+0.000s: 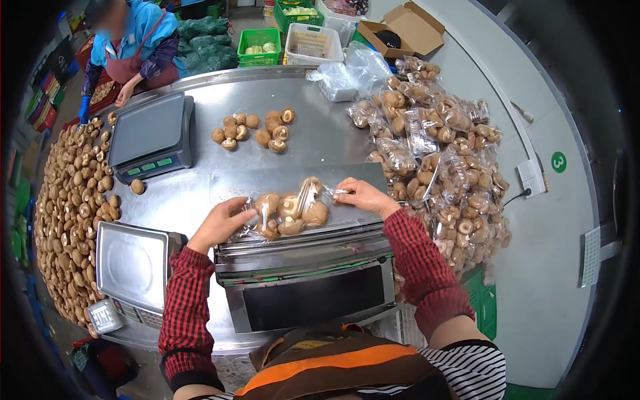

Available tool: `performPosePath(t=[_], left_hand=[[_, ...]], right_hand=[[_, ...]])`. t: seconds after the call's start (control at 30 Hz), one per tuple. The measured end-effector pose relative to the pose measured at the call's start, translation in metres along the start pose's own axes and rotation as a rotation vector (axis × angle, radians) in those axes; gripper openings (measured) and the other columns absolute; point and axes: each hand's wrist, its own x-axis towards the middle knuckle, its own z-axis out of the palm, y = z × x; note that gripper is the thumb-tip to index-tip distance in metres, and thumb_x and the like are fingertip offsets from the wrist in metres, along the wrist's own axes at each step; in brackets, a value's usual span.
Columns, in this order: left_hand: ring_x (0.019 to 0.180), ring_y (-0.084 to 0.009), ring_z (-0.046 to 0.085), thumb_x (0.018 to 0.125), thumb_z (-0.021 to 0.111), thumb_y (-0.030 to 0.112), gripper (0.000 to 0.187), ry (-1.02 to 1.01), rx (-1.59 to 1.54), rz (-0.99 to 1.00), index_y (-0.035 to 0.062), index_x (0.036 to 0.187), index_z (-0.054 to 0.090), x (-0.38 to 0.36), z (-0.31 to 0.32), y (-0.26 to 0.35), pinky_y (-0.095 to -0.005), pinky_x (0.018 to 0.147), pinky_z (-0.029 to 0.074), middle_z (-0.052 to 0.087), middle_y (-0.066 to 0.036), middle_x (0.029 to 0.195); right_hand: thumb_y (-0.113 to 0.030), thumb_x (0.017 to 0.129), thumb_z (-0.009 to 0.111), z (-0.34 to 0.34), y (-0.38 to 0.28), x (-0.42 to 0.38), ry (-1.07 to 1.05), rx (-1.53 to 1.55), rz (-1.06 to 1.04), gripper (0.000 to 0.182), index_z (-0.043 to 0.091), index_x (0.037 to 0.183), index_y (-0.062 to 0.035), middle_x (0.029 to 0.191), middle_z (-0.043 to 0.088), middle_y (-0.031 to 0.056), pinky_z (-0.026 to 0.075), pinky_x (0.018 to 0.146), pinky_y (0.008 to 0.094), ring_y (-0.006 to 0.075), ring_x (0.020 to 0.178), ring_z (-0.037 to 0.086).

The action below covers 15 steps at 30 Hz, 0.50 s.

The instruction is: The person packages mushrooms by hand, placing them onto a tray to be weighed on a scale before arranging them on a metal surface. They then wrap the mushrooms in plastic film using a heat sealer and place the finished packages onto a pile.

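A clear bag of brown mushrooms lies on the flat top of a film wrapping machine in front of me. My left hand grips the bag's left end. My right hand pinches the film at its right end. Both sleeves are red checked.
Two scales stand to the left, one near and one farther. Loose mushrooms are heaped along the left edge and a small group lies mid-table. Packed bags pile up on the right. A person in blue works at the far side.
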Motion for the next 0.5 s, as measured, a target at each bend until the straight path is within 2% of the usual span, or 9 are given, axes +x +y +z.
performPosePath(t=[0.07, 0.1, 0.13, 0.2, 0.27, 0.3, 0.37, 0.4, 0.5], left_hand=[[0.098, -0.0309, 0.062, 0.088, 0.068, 0.027, 0.037, 0.087, 0.273, 0.089, -0.0017, 0.111, 0.067, -0.009, -0.001, 0.004, -0.0394, 0.084, 0.049, 0.065, -0.017, 0.110], [0.091, -0.0323, 0.061, 0.088, 0.067, 0.025, 0.031, 0.212, 0.409, 0.208, -0.0023, 0.102, 0.067, -0.011, 0.007, -0.002, -0.0409, 0.080, 0.048, 0.065, -0.018, 0.103], [0.084, -0.0337, 0.060, 0.088, 0.066, 0.023, 0.026, 0.336, 0.545, 0.331, -0.0028, 0.092, 0.068, -0.012, 0.019, -0.007, -0.0423, 0.076, 0.047, 0.064, -0.019, 0.097], [0.066, -0.0338, 0.054, 0.095, 0.057, 0.020, 0.027, 0.331, 0.186, 0.132, -0.0051, 0.085, 0.057, -0.009, 0.036, 0.003, -0.0413, 0.067, 0.045, 0.056, -0.023, 0.073], [0.053, -0.0247, 0.051, 0.099, 0.053, 0.022, 0.029, 0.426, 0.166, 0.229, -0.0028, 0.084, 0.055, -0.012, 0.046, 0.005, -0.0364, 0.055, 0.043, 0.053, -0.015, 0.062], [0.053, -0.0247, 0.051, 0.099, 0.053, 0.022, 0.029, 0.399, 0.169, 0.232, -0.0028, 0.084, 0.055, -0.020, 0.050, 0.006, -0.0364, 0.055, 0.043, 0.053, -0.015, 0.062], [0.045, -0.0119, 0.046, 0.101, 0.050, 0.024, 0.030, 0.264, -0.206, -0.057, 0.0015, 0.082, 0.053, -0.053, 0.053, 0.024, -0.0286, 0.043, 0.038, 0.048, -0.004, 0.056], [0.042, -0.0045, 0.040, 0.102, 0.049, 0.026, 0.030, 0.224, -0.241, -0.061, 0.0054, 0.080, 0.052, -0.071, 0.058, 0.021, -0.0223, 0.037, 0.032, 0.045, 0.003, 0.056], [0.041, -0.0060, 0.041, 0.101, 0.050, 0.027, 0.030, 0.101, -0.168, -0.163, 0.0048, 0.081, 0.052, -0.117, 0.066, 0.027, -0.0237, 0.036, 0.031, 0.045, 0.002, 0.056]], right_hand=[[-0.039, 0.095, 0.060, 0.020, -0.006, -0.002, 0.214, 0.425, 0.190, 0.044, 0.065, 0.104, 0.0037, 0.104, 0.062, 0.0118, 0.053, 0.081, 0.0326, 0.0217, 0.094, 0.063], [-0.034, 0.100, 0.051, 0.029, -0.012, -0.004, 0.250, 0.605, 0.213, 0.036, 0.058, 0.107, 0.0011, 0.102, 0.061, 0.0118, 0.057, 0.076, 0.0310, 0.0213, 0.090, 0.065], [-0.034, 0.100, 0.051, 0.037, -0.016, -0.003, 0.256, 0.611, 0.220, 0.036, 0.058, 0.107, 0.0011, 0.102, 0.061, 0.0118, 0.057, 0.076, 0.0310, 0.0213, 0.090, 0.065], [-0.034, 0.103, 0.045, 0.046, -0.022, -0.003, 0.369, 0.868, 0.327, 0.036, 0.049, 0.116, -0.0007, 0.103, 0.061, 0.0136, 0.059, 0.072, 0.0356, 0.0240, 0.088, 0.066], [-0.035, 0.104, 0.042, 0.044, -0.040, -0.026, 0.382, 0.974, 0.336, 0.038, 0.042, 0.123, -0.0018, 0.104, 0.062, 0.0153, 0.060, 0.066, 0.0375, 0.0251, 0.086, 0.066], [-0.035, 0.104, 0.042, 0.045, -0.048, -0.044, 0.381, 1.010, 0.314, 0.038, 0.041, 0.124, -0.0022, 0.104, 0.062, 0.0156, 0.061, 0.065, 0.0378, 0.0253, 0.084, 0.066], [-0.035, 0.104, 0.040, 0.047, -0.070, -0.091, 0.343, 1.082, 0.302, 0.038, 0.040, 0.124, -0.0029, 0.104, 0.062, 0.0153, 0.061, 0.064, 0.0384, 0.0260, 0.084, 0.068], [-0.035, 0.104, 0.040, 0.054, -0.075, -0.112, 0.366, 1.101, 0.320, 0.038, 0.040, 0.124, -0.0029, 0.104, 0.062, 0.0153, 0.061, 0.064, 0.0384, 0.0260, 0.084, 0.068], [-0.034, 0.105, 0.039, 0.094, -0.079, -0.166, 0.196, 1.191, 0.460, 0.034, 0.042, 0.119, -0.0038, 0.100, 0.062, 0.0128, 0.061, 0.065, 0.0369, 0.0259, 0.087, 0.069]])
